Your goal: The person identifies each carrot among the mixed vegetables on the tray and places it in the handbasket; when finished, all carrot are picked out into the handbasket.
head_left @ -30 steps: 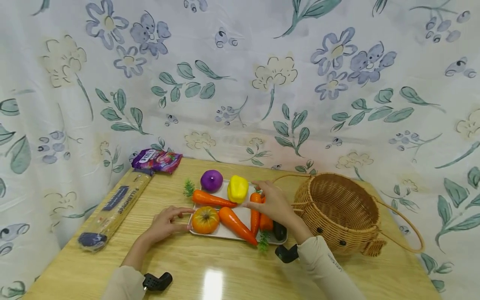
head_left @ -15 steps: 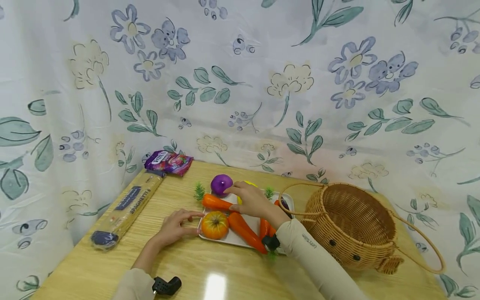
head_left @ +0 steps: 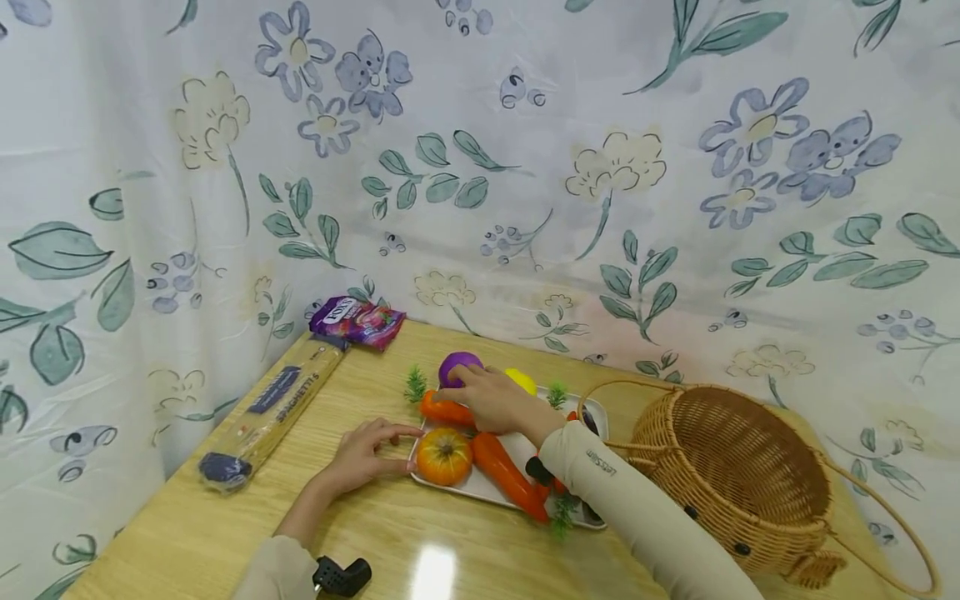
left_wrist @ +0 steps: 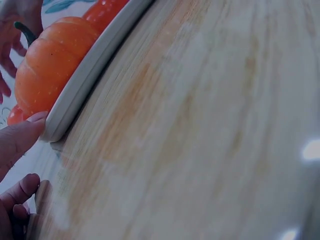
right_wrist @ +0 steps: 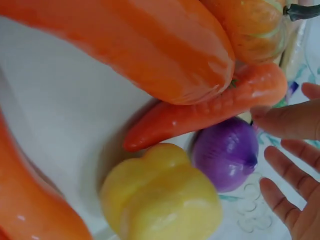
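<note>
A white tray (head_left: 480, 497) bears toy vegetables: an orange pumpkin (head_left: 444, 457), carrots including a large one (head_left: 510, 475), a yellow bell pepper (right_wrist: 162, 195) and a purple onion (head_left: 459, 365). My left hand (head_left: 366, 454) rests at the tray's left end, thumb and index finger apart; its thumb tip (left_wrist: 36, 119) meets the rim beside the pumpkin. Over the tray reaches my right hand (head_left: 495, 404), fingers spread at the onion and the carrot behind the pumpkin. In the right wrist view the thumb lies at that carrot's (right_wrist: 210, 110) thick end; the other fingers stand past the onion.
A wicker basket (head_left: 712, 500) with looped handles stands right of the tray, one handle overlapping the tray's right end. At left lie a spaghetti pack (head_left: 277, 400) and a purple sweet packet (head_left: 358, 322). A floral curtain (head_left: 510, 200) hangs behind the table.
My right hand has moved left across the tray, from beside the yellow pepper to the purple onion. My left hand stays at the tray's left end. The head view has shifted.
</note>
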`<state>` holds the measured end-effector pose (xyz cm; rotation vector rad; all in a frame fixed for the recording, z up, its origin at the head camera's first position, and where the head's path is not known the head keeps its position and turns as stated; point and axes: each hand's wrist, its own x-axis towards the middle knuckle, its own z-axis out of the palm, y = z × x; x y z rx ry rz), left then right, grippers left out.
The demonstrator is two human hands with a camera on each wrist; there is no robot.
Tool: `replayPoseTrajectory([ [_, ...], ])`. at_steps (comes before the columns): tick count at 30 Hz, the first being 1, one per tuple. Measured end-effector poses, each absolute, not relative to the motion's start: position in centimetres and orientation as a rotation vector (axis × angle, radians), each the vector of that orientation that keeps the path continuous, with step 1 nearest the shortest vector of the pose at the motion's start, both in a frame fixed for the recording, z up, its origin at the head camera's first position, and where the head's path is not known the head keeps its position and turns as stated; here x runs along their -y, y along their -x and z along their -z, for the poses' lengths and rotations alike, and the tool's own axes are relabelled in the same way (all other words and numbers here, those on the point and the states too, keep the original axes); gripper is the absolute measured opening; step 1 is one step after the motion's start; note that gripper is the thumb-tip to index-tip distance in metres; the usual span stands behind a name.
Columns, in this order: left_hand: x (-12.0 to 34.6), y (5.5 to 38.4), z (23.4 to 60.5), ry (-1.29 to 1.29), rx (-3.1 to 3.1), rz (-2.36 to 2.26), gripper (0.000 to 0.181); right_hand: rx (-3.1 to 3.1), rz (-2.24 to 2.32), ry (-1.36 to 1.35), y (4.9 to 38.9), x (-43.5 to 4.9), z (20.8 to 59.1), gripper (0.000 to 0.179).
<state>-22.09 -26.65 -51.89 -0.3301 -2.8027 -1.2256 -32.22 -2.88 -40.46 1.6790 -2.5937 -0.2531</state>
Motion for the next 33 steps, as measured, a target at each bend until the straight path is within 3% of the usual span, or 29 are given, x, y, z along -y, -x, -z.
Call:
replayPoseTrajectory([
  [9,26.2,21.9,52.2,0.333,2.796,1.259,0.042,2.292,0.648,-1.683,33.1,4.4,40.6,0.050],
  [14,26.1,21.6,52.2,0.344,2.790,1.264,0.043,1.999,0.881,-1.694,33.4,4.8,40.8,0.051],
  [33,26.6,21.9,51.8,0.338,2.780,1.223,0.043,1.926,0.907,-1.792,34.3,6.4,42.1,0.051],
])
